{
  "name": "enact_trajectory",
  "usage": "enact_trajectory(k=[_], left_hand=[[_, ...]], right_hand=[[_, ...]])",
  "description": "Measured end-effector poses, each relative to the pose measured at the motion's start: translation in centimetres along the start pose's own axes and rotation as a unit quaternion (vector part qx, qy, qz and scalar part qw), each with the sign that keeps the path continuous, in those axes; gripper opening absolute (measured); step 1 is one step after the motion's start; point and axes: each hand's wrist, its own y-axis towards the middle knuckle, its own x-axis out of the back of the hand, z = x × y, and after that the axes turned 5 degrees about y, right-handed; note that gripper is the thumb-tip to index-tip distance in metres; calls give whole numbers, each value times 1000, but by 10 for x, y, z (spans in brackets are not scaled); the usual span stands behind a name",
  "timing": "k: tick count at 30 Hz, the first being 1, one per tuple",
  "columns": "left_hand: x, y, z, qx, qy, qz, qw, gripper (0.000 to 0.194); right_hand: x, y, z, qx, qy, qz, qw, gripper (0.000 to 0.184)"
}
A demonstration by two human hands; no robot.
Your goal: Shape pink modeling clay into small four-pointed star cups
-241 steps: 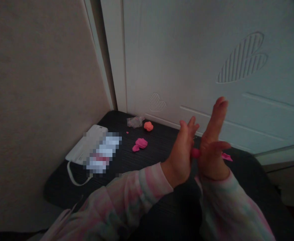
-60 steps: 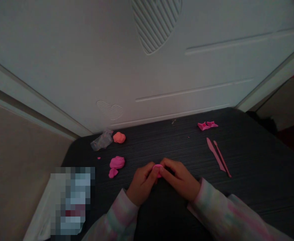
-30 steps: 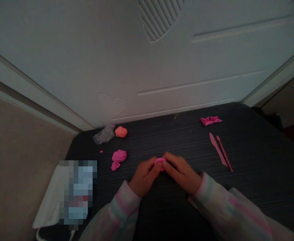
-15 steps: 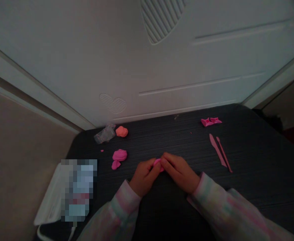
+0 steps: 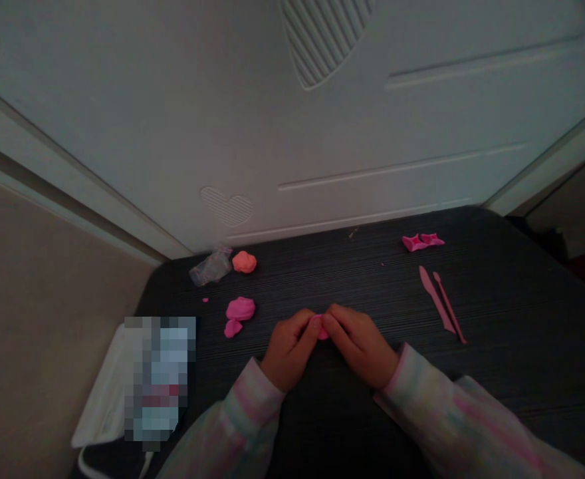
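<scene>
Two bare hands met over the middle of the dark tabletop [image 5: 312,279], well in from its back edge and from both back corners. The left hand [image 5: 288,349] pinched one side of a small pink piece [image 5: 323,331] between thumb and curled fingers, and the right hand [image 5: 362,346] gripped the other side the same way, so the piece sat between the two sets of fingertips. Much of it was covered, and I could not tell whether it touched the tabletop.

Shaping so small a piece well seemed to call for light, matched pressure from both thumbs, with the fingers beneath as backing. It looked soft, so a hard squeeze on one side would probably have thinned that edge or left a dent; turning it a little between presses would likely have kept the rim even.

Toward the back left corner, an orange lump [image 5: 244,262] lay beside a clear bag [image 5: 213,266], with a larger pink lump [image 5: 241,309] nearer the left hand. Toward the right edge, a pink knife-shaped tool [image 5: 435,296] and a thin pink stick [image 5: 449,306] lay side by side, well apart from the right hand, leaving the fingers room to work
</scene>
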Motion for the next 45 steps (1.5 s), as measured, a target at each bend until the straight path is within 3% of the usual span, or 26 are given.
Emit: enact_trajectory(k=[7,30,34,38,45], left_hand=[[-1,1,0,11,-6,-6,1000,27],[-2,-2,-1,2,26,-58,998,25],[-1,-1,2,0,-8,-46,999,26],[-1,1,4,1,-58,-35,998,21],[0,5,2,19,-60,-75,995,15]], right_hand=[[-3,1,4,15,-78,-1,997,30],[0,1,3,18,-5,-13,1000,30],[1,2,3,17,-6,-15,1000,28],[1,2,2,20,-28,-6,999,30],[1,2,-2,24,-103,-29,994,31]])
